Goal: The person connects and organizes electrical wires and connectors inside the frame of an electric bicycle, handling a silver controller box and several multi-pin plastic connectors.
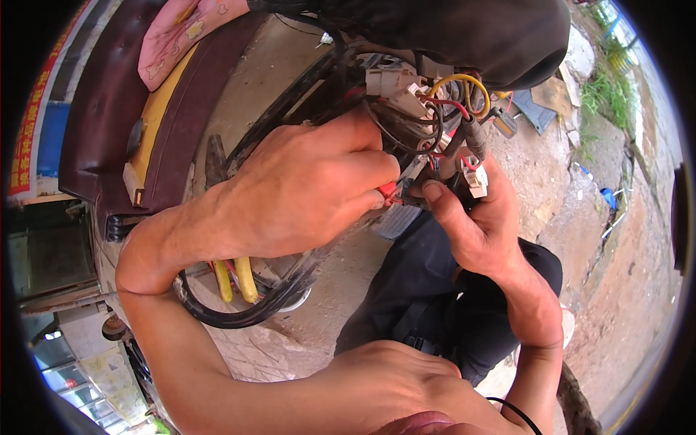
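Observation:
My left hand (304, 185) is closed, its fingertips pinching a small red wire end (388, 191) in a tangle of wiring. My right hand (475, 221) comes up from below and grips a bundle of wires with a white connector (476, 177), thumb pressed toward the red piece. Both hands meet at the wiring harness (428, 109) of a scooter, where white plugs, a yellow wire loop and red and black leads hang under a dark body panel (500, 36).
A dark red scooter seat (109, 109) with a yellow edge and pink cloth lies at upper left. Black cables and yellow tubes (235, 279) loop below my left wrist. Bare dirt and concrete ground with grass spreads right. My black trousers (420, 290) are below.

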A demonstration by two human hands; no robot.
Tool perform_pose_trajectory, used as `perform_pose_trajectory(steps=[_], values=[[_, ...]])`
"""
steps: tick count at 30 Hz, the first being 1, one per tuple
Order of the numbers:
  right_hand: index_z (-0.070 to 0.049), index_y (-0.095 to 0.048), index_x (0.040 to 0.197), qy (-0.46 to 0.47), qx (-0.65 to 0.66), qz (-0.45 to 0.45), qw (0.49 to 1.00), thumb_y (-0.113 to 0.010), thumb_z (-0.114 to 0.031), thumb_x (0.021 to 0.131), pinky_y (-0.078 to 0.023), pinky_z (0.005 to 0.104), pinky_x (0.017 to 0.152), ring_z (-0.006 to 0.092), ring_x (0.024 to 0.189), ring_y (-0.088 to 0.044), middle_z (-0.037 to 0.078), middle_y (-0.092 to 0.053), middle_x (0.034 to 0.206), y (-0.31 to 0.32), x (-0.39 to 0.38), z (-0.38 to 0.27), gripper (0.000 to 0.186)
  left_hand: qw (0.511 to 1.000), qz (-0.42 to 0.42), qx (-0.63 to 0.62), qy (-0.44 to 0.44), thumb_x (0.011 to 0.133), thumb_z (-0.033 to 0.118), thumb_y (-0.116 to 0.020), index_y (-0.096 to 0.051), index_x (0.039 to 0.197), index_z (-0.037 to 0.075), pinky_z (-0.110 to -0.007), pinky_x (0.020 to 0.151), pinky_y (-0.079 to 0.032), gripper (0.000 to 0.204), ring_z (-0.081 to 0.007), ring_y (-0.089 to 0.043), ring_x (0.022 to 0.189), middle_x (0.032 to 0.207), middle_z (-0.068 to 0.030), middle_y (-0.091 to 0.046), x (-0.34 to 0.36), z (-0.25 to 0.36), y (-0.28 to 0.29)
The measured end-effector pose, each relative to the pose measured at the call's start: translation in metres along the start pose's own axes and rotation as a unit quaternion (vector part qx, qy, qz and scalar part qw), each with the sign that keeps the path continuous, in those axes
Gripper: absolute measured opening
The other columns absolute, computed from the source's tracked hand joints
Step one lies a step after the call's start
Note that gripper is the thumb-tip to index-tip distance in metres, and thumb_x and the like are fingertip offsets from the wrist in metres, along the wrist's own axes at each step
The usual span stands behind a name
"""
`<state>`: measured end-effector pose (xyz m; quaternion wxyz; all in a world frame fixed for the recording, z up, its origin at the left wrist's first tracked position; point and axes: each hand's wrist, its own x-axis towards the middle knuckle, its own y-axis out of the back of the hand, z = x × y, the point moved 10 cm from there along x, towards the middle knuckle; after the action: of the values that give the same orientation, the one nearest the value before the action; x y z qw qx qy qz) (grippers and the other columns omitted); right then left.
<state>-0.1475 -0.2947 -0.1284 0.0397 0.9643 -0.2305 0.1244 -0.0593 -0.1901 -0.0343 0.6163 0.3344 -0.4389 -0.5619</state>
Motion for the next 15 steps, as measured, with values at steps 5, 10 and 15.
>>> perform_pose_trajectory(steps=[5, 10, 15], values=[[-0.003, -0.062, 0.115, 0.043, -0.082, -0.013, 0.996, -0.069, -0.006, 0.097, -0.054, 0.0298, 0.066, 0.0155, 0.074, -0.072, 0.008, -0.073, 0.085, -0.005, -0.001, -0.019, 0.02, 1.0, -0.006, 0.01, -0.001, 0.082, 0.009, -0.077, -0.067, 0.101, 0.006, -0.046, 0.073, -0.058, 0.022, -0.0367, -0.068, 0.087, 0.107, -0.0119, -0.064, 0.001, -0.003, -0.004], [-0.003, -0.061, 0.119, 0.0, -0.087, -0.039, 0.995, -0.073, -0.007, 0.093, -0.055, 0.0291, 0.069, 0.0111, 0.077, -0.071, 0.007, -0.074, 0.087, -0.006, -0.003, -0.015, 0.029, 0.994, -0.078, -0.062, 0.045, 0.085, 0.008, -0.08, -0.071, 0.109, 0.004, -0.044, 0.078, -0.058, 0.026, -0.0361, -0.071, 0.092, 0.104, -0.016, -0.07, 0.004, -0.005, -0.009], [-0.003, -0.061, 0.121, -0.011, -0.069, -0.039, 0.997, -0.081, -0.008, 0.085, -0.056, 0.0282, 0.074, 0.0075, 0.084, -0.069, 0.008, -0.074, 0.091, -0.011, -0.004, -0.016, 0.041, 0.991, -0.077, -0.099, 0.046, 0.086, 0.009, -0.079, -0.071, 0.109, 0.004, -0.044, 0.077, -0.057, 0.025, -0.037, -0.071, 0.091, 0.097, -0.0157, -0.07, 0.005, -0.006, -0.011]])
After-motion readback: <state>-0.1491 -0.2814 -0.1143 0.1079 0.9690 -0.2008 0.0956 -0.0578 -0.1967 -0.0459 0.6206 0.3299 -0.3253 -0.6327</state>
